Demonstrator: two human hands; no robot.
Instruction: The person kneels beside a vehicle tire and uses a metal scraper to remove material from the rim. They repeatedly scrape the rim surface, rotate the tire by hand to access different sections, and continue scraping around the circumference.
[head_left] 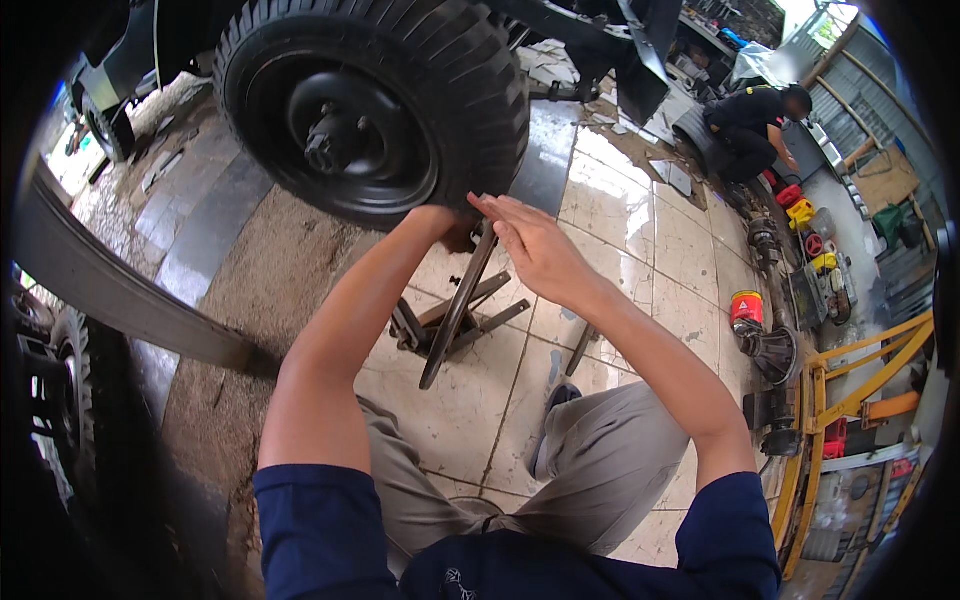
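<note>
A large black wheel with a knobbly tyre [370, 110] stands in front of me. By its lower right edge, my left hand [455, 230] is curled at the upper end of a long, curved dark metal bar [462, 310]; its fingers are partly in shadow. The bar slants down toward me. Over that same upper end my right hand [535, 245] reaches in from the right, fingers stretched out and close together, near the tyre. Below the bar, several flat metal strips [485, 308] lie crossed on the tiles. Another narrow strip [580, 350] is beside my shoe.
A curved grey metal piece [130, 270] spans the left side. Axle parts, a red can [746, 310] and a yellow frame [825, 400] line the right. A co-worker in dark clothes [750, 130] crouches at the far right. Vehicle chassis parts [600, 40] overhang beyond the wheel.
</note>
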